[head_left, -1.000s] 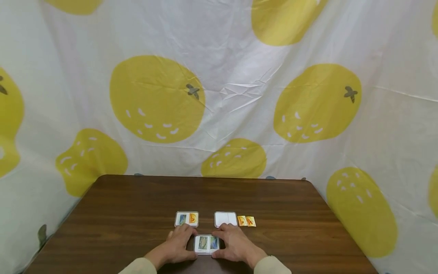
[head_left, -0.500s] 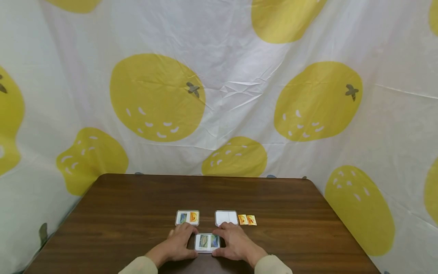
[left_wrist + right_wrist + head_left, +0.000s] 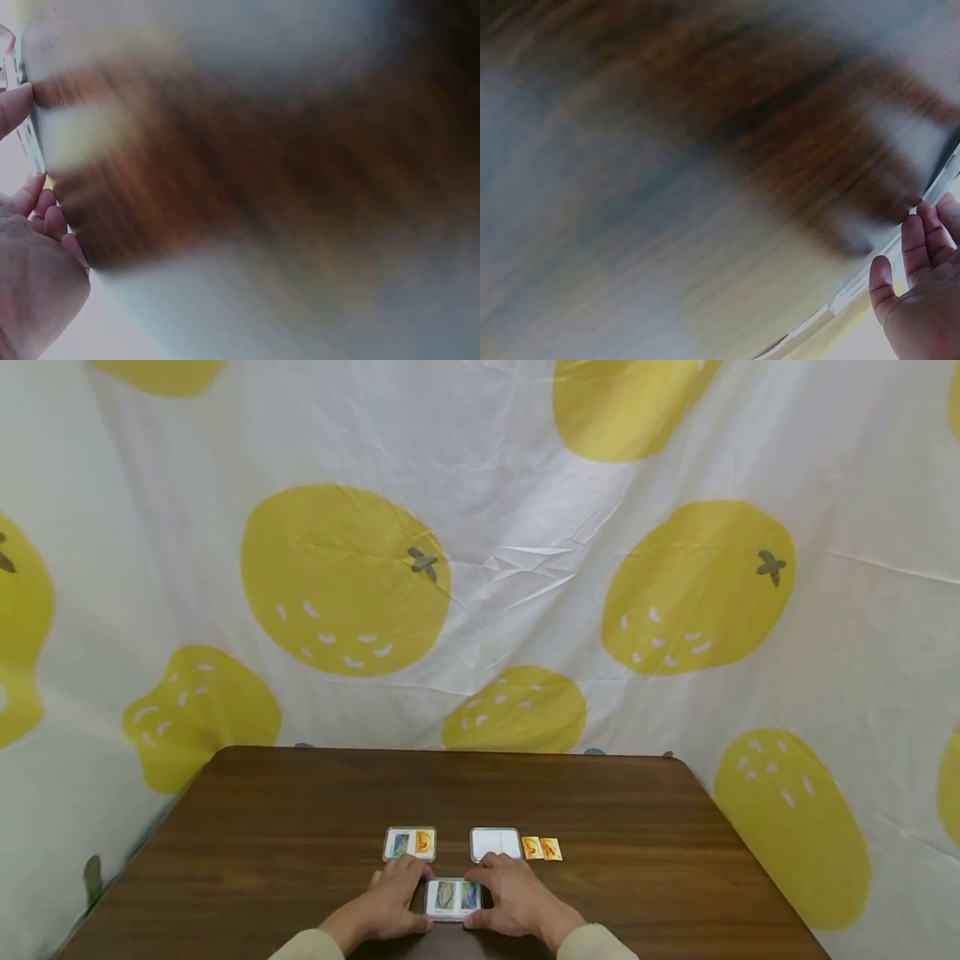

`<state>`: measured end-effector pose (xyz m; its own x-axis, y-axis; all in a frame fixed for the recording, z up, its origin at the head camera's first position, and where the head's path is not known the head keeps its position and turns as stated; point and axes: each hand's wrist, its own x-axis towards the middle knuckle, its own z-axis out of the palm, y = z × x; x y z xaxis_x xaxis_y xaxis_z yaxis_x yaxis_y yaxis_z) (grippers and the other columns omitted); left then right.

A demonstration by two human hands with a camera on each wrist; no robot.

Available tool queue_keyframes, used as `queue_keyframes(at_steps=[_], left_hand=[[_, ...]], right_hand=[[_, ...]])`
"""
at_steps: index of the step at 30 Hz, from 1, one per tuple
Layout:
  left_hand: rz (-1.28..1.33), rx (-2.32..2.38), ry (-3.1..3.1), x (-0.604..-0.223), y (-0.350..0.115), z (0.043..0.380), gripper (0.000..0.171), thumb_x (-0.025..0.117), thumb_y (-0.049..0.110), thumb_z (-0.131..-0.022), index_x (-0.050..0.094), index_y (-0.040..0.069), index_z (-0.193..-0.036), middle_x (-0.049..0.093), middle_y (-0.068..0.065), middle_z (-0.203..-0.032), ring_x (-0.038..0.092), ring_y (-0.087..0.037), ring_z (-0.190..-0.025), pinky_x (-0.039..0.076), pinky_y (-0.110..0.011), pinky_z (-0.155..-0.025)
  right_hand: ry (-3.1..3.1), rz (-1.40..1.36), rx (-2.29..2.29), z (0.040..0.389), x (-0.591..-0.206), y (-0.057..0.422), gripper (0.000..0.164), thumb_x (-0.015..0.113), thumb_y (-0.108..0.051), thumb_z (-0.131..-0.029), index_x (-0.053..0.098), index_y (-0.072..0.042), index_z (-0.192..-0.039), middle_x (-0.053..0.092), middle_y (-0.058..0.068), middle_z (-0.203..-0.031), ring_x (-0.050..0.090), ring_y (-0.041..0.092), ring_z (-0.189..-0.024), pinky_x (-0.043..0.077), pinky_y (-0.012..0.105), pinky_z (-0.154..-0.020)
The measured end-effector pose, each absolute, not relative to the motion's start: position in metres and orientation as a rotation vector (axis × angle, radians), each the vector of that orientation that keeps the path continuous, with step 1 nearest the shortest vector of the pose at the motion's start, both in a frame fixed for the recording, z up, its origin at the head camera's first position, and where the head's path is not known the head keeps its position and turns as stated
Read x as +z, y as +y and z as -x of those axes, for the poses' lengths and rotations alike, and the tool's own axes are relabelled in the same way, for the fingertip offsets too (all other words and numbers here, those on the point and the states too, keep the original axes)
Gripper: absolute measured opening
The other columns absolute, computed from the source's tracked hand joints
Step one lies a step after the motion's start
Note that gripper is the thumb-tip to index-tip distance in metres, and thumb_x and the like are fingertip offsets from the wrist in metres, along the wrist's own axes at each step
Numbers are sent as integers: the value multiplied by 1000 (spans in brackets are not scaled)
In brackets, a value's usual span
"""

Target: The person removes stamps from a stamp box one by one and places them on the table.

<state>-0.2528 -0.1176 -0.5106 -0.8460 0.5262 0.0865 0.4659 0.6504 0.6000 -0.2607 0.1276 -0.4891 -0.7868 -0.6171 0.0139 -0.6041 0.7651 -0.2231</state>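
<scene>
In the head view, a flat clear plastic case (image 3: 453, 900) with two stamp-like pictures, one greenish-brown and one blue-green, lies near the front of the table. My left hand (image 3: 388, 897) holds its left side, thumb at the near corner and index finger at the far one. On the opposite side my right hand (image 3: 513, 893) holds the case the same way. Part of the left hand (image 3: 34, 270) shows at the edge of the left wrist view. The right wrist view shows the right hand (image 3: 922, 300) with fingertips by the table surface.
Beyond my left hand lies a second clear case (image 3: 409, 843) with a blue and an orange picture. A third case (image 3: 495, 842) with a blank white insert sits beyond my right hand. Two small orange pictures (image 3: 542, 848) lie beside it on the brown wooden table (image 3: 300, 810).
</scene>
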Motion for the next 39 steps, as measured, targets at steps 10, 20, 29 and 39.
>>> queue_keyframes(at_steps=[10, 20, 29, 39], left_hand=[[-852, 957, 2796, -519, -116, 257, 52, 82, 29, -73, 52, 11, -112, 46, -1, -113, 42, -29, -106, 32, -40, -80], [-853, 969, 2768, -514, -117, 256, 52, 80, 31, -76, 52, 11, -115, 46, -1, -115, 42, -29, -106, 31, -40, -81], [-877, 952, 2786, -515, -117, 252, 53, 80, 29, -74, 51, 9, -113, 45, -1, -112, 42, -29, -105, 32, -38, -80], [-869, 961, 2796, -516, -117, 254, 53, 80, 28, -73, 50, 11, -113, 44, 1, -112, 41, -27, -106, 32, -39, -82]], right_hand=[[2919, 993, -339, 259, -491, 129, 57, 74, -56, -81, 66, -21, -125, 58, -3, -116, 54, 18, -109, 42, 42, -94], [2934, 990, -337, 262, -495, 131, 58, 73, -56, -82, 64, -21, -127, 58, 0, -120, 54, 21, -112, 42, 45, -95], [2950, 968, -311, 257, -499, 128, 64, 76, -56, -79, 63, -18, -130, 58, 1, -121, 54, 21, -113, 41, 44, -96], [2931, 992, -309, 261, -494, 126, 60, 76, -54, -80, 64, -19, -128, 58, 1, -120, 54, 21, -112, 41, 43, -98]])
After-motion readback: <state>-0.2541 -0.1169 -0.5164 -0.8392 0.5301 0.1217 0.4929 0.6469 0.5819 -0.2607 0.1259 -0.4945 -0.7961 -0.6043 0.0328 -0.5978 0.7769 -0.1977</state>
